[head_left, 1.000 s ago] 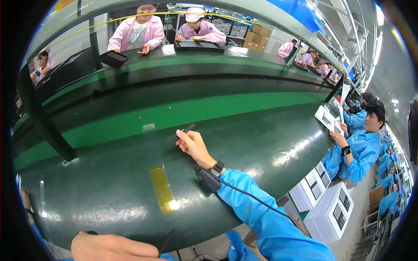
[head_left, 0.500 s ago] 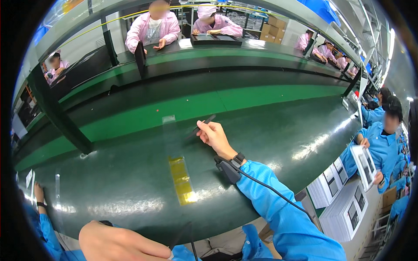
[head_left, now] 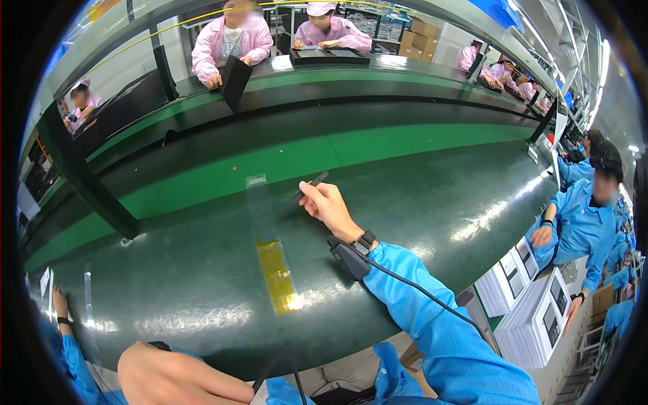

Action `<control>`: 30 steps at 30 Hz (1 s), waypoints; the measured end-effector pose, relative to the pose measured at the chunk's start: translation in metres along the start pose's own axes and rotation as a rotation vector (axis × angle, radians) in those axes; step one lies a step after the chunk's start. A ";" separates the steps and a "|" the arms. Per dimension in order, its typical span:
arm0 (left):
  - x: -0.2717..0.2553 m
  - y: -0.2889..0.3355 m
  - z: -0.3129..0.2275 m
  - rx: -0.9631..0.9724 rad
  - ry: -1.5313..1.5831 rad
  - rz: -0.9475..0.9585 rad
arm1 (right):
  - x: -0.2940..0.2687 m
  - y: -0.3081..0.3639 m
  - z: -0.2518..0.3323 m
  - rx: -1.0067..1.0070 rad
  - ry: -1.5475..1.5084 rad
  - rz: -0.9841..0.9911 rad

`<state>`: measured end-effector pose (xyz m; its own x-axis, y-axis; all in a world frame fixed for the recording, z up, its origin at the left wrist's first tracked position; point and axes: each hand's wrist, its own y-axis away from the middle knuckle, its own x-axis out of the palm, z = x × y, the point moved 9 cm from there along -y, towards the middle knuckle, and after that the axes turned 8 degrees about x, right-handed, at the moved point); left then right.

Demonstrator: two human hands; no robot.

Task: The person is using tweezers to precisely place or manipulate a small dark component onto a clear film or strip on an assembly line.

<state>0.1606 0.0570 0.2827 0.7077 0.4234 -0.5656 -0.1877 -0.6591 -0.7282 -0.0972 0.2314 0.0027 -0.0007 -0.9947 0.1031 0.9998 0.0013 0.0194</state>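
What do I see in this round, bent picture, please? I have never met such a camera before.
There is no machine here: these are one person's own bare hands. The wide camera is worn on the head and looks down, so straight edges look curved. The right hand holds a slim black tool over the dark green table. On the table lie a yellow strip and a clear strip. The left hand is at the lower edge; I cannot tell what it grips.
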 end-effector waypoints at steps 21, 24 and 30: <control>0.006 -0.003 0.004 -0.093 0.028 0.091 | 0.003 -0.003 -0.003 -0.020 -0.012 0.019; 0.007 -0.003 0.002 -0.044 0.058 0.074 | 0.002 -0.004 -0.005 -0.012 -0.029 0.018; 0.008 0.009 0.010 -0.143 0.113 0.121 | 0.002 -0.002 -0.004 -0.017 -0.027 0.023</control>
<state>0.1581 0.0604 0.2677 0.7595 0.2686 -0.5925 -0.1830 -0.7858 -0.5908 -0.0993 0.2292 -0.0007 0.0217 -0.9913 0.1302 0.9998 0.0218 -0.0004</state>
